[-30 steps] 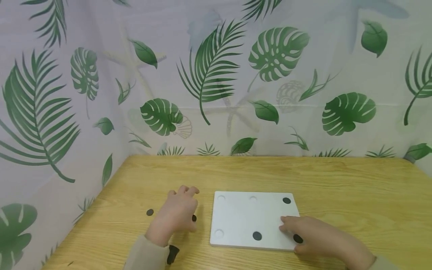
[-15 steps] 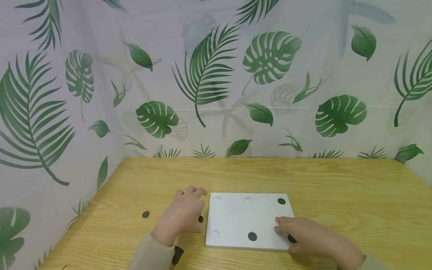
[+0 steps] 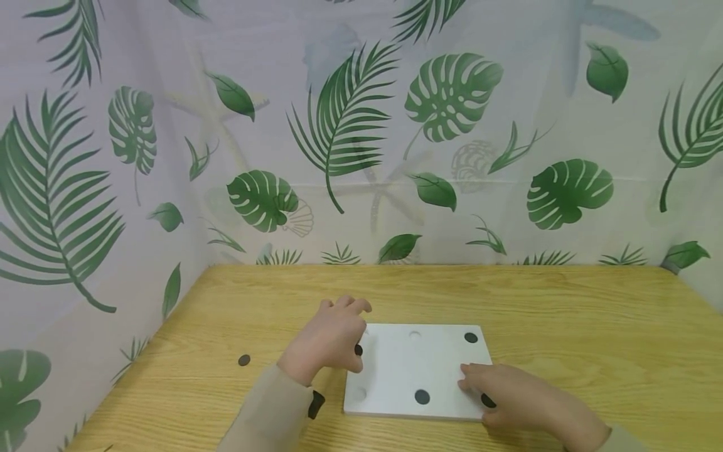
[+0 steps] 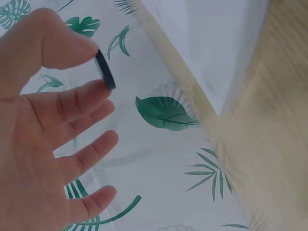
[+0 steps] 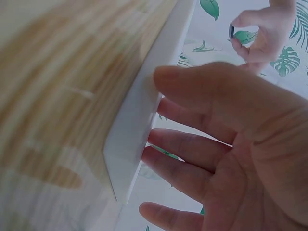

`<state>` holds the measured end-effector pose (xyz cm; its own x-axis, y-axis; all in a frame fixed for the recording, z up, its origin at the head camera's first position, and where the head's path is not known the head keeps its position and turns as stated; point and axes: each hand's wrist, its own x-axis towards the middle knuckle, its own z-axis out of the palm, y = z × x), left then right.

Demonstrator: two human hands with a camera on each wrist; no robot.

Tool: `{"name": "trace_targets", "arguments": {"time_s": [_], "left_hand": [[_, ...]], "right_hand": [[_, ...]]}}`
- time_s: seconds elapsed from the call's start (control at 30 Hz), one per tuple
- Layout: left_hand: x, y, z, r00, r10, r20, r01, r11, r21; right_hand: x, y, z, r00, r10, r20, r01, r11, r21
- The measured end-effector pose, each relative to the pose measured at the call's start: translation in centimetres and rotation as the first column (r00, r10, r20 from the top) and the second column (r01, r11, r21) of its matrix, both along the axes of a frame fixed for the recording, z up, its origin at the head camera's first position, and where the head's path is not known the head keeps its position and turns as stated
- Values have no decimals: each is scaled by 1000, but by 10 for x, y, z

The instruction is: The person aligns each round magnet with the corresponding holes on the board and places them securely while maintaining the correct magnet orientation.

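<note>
A thin black disc (image 3: 358,350) is pinched between the thumb and index finger of my left hand (image 3: 333,336), above the left side of a white board (image 3: 395,364). In the left wrist view that disc (image 4: 106,70) is seen edge-on, the other fingers spread. My right hand (image 3: 516,398) rests on the board's right end, fingers fairly straight on it and thumb against its edge (image 5: 132,130). Black discs sit in the board at the far right (image 3: 471,338), near middle (image 3: 422,397) and near right (image 3: 488,400), the last partly covered by the right hand. Shallow round recesses show elsewhere.
Another black disc (image 3: 244,360) lies on the wooden table (image 3: 593,314), left of the board. A black band (image 3: 316,403) is at the left wrist. Leaf-printed cloth (image 3: 361,138) hangs behind and beside the table.
My left hand has moved right and slightly away from me, carrying the black disc from beside the board to over its left edge. The right hand stays on the board; the view shifted slightly.
</note>
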<state>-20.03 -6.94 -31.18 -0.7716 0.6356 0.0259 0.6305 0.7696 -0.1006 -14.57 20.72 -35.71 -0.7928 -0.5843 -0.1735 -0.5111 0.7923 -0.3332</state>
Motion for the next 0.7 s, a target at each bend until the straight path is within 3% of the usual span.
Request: {"name": "trace_targets", "arguments": {"time_s": [0.33,0.7], "left_hand": [[-16,18,8,1000,-20,20,21,999,-44],[-30,37,6,998,-31,53,37,993,-114]], "right_hand": [[-1,1,-1,1000,7,-5,-7,1000,-1],[0,-1,-2,998,-34,44,35,999,-3]]}}
